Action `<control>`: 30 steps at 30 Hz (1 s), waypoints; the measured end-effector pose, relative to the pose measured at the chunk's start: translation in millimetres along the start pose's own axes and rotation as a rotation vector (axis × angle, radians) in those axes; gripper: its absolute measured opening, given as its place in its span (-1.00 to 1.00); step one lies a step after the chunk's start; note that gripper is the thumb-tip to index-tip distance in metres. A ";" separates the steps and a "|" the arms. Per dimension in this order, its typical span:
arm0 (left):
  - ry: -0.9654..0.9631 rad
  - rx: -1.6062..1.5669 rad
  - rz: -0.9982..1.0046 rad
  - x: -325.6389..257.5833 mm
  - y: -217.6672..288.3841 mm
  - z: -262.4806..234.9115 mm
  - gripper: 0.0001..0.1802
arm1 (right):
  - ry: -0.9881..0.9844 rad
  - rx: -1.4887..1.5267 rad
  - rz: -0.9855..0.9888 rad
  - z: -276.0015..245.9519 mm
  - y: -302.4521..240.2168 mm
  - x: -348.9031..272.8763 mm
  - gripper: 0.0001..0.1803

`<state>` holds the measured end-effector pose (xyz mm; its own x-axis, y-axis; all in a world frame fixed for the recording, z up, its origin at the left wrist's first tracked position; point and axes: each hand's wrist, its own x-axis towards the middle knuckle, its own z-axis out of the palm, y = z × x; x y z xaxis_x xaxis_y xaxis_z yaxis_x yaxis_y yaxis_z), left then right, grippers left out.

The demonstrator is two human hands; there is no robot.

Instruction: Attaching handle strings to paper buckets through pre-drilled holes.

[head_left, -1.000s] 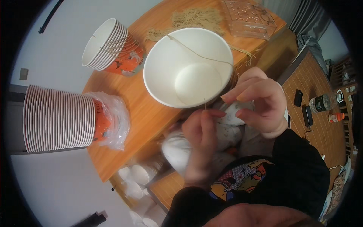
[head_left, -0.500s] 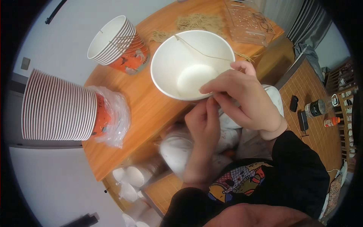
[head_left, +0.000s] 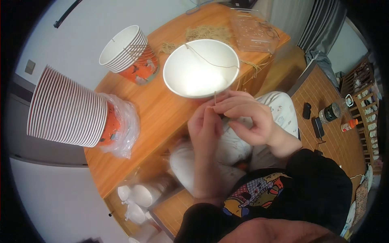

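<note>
A white-lined paper bucket (head_left: 178,71) stands tilted toward me at the table's front edge. A thin tan cord (head_left: 206,60) runs from its far rim across the opening to the right rim. At the near rim, a short length of cord (head_left: 215,97) shows upright by my fingertips. My left hand (head_left: 204,125) is closed in a pinch on that cord, just below the rim. My right hand (head_left: 251,117) meets it from the right, thumb bent under, fingertips closed at the same cord. The bucket's outer near side is mostly hidden by my hands.
Nested buckets with orange sides and cords (head_left: 129,52) stand behind left. A tall bucket stack (head_left: 69,111) in clear plastic lies nearer. Loose tan cords (head_left: 206,33) and a clear tray (head_left: 253,36) are at the back. White cups (head_left: 144,195) sit below the table.
My right hand has drawn back from over the bucket's inside to just outside the near rim. The cord's short end now shows there. The whole view has shifted slightly.
</note>
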<state>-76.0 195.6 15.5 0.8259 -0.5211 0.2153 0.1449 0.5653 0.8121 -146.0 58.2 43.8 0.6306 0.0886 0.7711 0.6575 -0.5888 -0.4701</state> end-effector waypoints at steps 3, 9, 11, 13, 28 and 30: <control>-0.022 -0.145 -0.075 5.9 -3.4 -5.9 -0.69 | 0.089 0.082 0.048 8.3 -1.3 -6.0 -0.72; 0.111 -0.035 -0.006 8.0 -4.6 -7.3 -0.82 | 0.246 -0.292 0.088 12.3 5.3 -0.7 -0.71; 0.186 0.174 0.063 7.5 -3.4 -1.7 -0.86 | 0.229 -0.395 0.104 13.8 11.7 2.3 -0.72; 0.184 0.191 0.101 8.4 -5.4 -2.4 -0.87 | 0.211 -0.496 0.120 17.2 18.7 1.5 -0.72; 0.191 0.207 0.236 11.3 -27.0 -6.5 -0.87 | 0.213 -0.153 0.084 16.2 23.0 -9.3 -0.61; 0.173 0.189 0.224 12.5 -27.7 -5.0 -0.88 | 0.209 -0.159 0.077 15.6 26.8 -11.8 -0.57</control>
<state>-66.9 176.7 -7.0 0.9085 -0.2715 0.3176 -0.1408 0.5166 0.8446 -129.4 53.9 15.4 0.5665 -0.1199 0.8153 0.5270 -0.7078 -0.4703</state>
